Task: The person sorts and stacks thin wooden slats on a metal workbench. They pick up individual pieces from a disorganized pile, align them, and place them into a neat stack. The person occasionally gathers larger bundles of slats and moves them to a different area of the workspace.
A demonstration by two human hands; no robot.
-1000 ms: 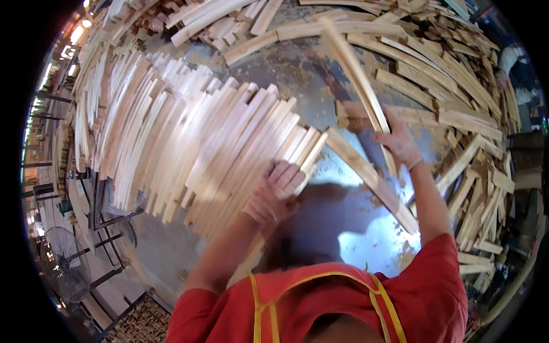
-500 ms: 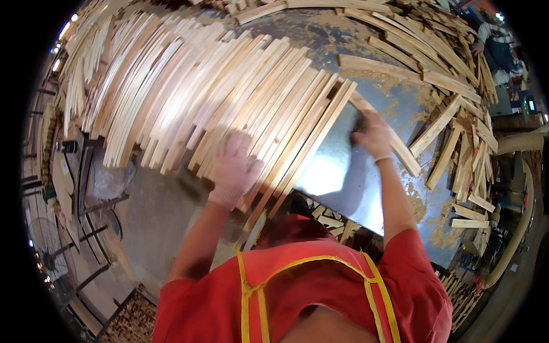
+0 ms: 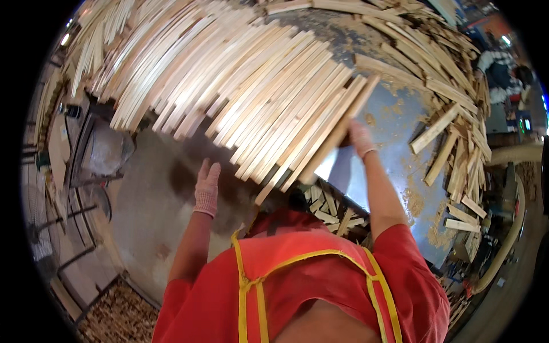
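Observation:
Side by side, many pale wooden strips (image 3: pixel 274 97) form a wide slanting row on the metal table (image 3: pixel 394 148). At the right end of that row is a slightly blurred wooden strip (image 3: pixel 338 136), with my gloved right hand (image 3: pixel 361 139) closed on its right edge; part of the fingers is hidden behind the wood. My left hand (image 3: pixel 207 188), in a light knitted glove, hangs over the floor below the row's near ends. Its fingers stretch upward, and it touches nothing.
Loose strips (image 3: pixel 437 130) lie jumbled along the table's right side, amid patches of sawdust (image 3: pixel 414 204). Offcuts (image 3: pixel 323 206) sit below the near edge. A ribbed hose (image 3: pixel 510 240) curves at far right, where another person (image 3: pixel 498 74) stands. A crate of wood pieces (image 3: pixel 119 311) is lower left.
My left hand has come off the row and moved down-left. The strip that lay slanting on the table at my right hand is now alongside the row's right end.

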